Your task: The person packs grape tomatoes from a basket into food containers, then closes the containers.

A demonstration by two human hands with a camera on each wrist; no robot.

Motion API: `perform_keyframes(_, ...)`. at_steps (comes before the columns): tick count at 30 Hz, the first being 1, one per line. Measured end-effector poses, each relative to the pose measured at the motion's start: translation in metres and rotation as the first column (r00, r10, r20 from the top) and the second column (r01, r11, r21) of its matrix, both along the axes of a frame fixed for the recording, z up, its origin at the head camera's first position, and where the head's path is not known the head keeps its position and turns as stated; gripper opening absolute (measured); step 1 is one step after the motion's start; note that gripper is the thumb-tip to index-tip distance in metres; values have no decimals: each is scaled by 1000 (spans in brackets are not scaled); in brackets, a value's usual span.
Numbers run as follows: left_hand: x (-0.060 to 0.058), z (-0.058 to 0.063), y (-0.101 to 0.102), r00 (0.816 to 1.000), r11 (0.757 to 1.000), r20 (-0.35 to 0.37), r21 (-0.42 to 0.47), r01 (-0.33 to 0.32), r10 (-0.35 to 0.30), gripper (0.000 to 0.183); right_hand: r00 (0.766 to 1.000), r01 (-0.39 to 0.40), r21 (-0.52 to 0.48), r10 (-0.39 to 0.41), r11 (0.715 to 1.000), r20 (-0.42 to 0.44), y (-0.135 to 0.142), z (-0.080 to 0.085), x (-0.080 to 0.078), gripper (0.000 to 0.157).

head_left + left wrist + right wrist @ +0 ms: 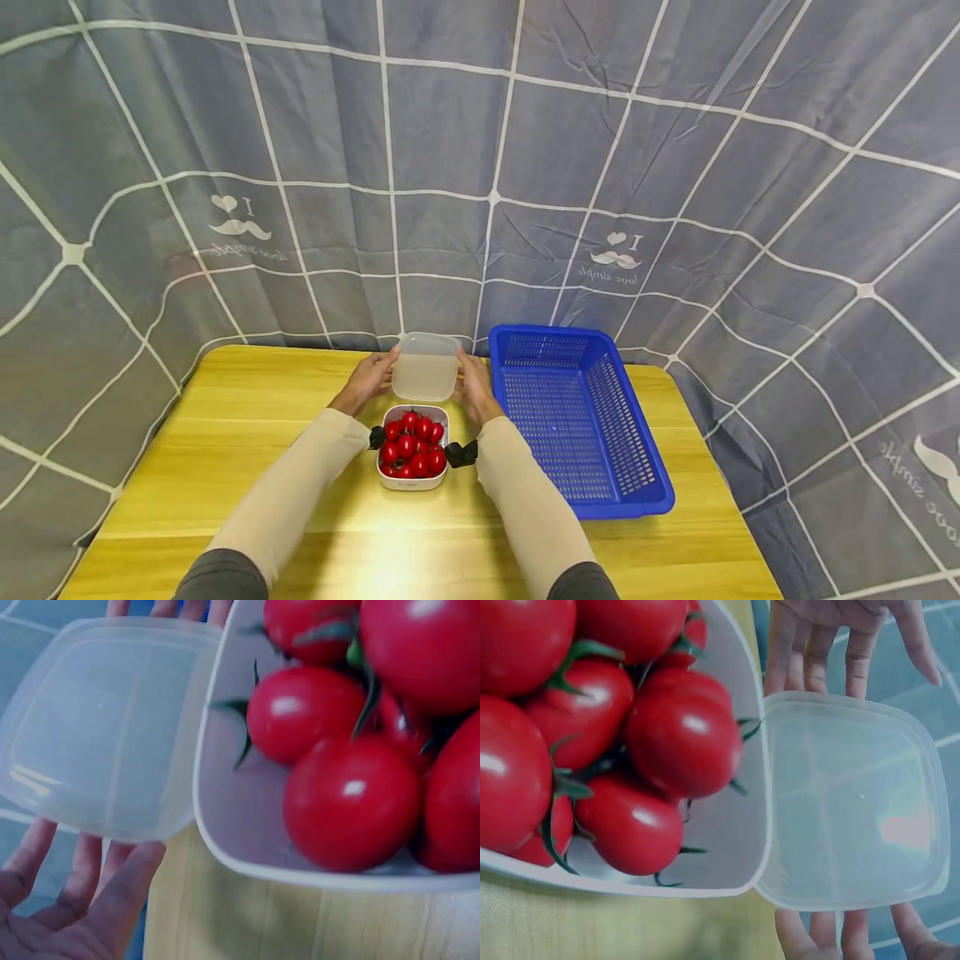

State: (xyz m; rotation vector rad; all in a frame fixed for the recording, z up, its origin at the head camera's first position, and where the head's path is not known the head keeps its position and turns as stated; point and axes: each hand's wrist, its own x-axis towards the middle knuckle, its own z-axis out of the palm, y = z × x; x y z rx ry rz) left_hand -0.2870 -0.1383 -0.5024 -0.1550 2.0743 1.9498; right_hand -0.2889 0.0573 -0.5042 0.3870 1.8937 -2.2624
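Both hands hold a translucent plastic lid point(425, 367) between them, just beyond a white box point(412, 483). The left hand point(367, 379) has its fingertips on the lid's left edge. On the opposite edge are the fingertips of the right hand point(476, 387). Several glossy red tomatoes point(406, 447) with green stalks fill the box, which has no cover on it and stands between the forearms. Seen from below in the right wrist view, the lid point(855, 802) is spanned by fingers at both sides, and its face is bare.
A blue perforated plastic basket point(637, 475) stands on the wooden table point(247, 400), close to the right forearm. Behind the table's far edge hangs a grey curtain point(442, 242) with white lines. Dark straps point(461, 454) on the wrists are near the box rim.
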Motion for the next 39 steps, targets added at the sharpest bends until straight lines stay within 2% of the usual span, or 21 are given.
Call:
perform_keyframes(7, 17, 8, 4, 990, 993, -81, 0, -118, 117, 73, 993, 65, 59, -59, 996, -99, -3, 17, 16, 48)
perform_keyframes(10, 25, 9, 8, 977, 982, -110, -15, -187, 184, 70, 987, 98, 81, -86, 992, -137, -6, 20, 25, 48)
perform_keyframes(11, 28, 10, 9, 971, 977, -124, -33, -209, 203, 69, 984, 111, 82, -98, 990, -147, -7, 16, 26, 49)
perform_keyframes(14, 37, 11, 12, 952, 958, -171, -92, -272, 253, 63, 977, 142, 92, -125, 986, -171, -9, 18, 33, 49)
perform_keyframes(19, 50, 14, 15, 929, 931, -236, -162, -328, 286, 55, 966, 192, 52, -180, 980, -187, -13, 19, 43, 41)
perform_keyframes(24, 57, 13, 12, 914, 924, -281, -160, -347, 294, 52, 947, 205, 4, -197, 979, -252, -15, 19, 54, 30)
perform_keyframes(28, 62, 9, 10, 900, 934, -317, -97, -344, 299, 46, 930, 200, -39, -202, 979, -306, -15, 17, 63, 19)
perform_keyframes(31, 67, 4, 8, 898, 952, -339, -19, -306, 282, 37, 923, 194, -50, -200, 980, -328, -15, 16, 72, 13)
perform_keyframes(33, 72, 1, 7, 901, 965, -349, 45, -257, 256, 31, 917, 194, -22, -189, 981, -350, -16, 21, 83, 11)
perform_keyframes(36, 79, -2, 6, 906, 981, -376, 100, -167, 193, 31, 909, 173, 27, -149, 985, -389, -17, 29, 99, 15)
perform_keyframes(39, 86, -4, 5, 902, 993, -418, 94, -71, 104, 36, 896, 128, 61, -88, 990, -436, -17, 30, 111, 24)
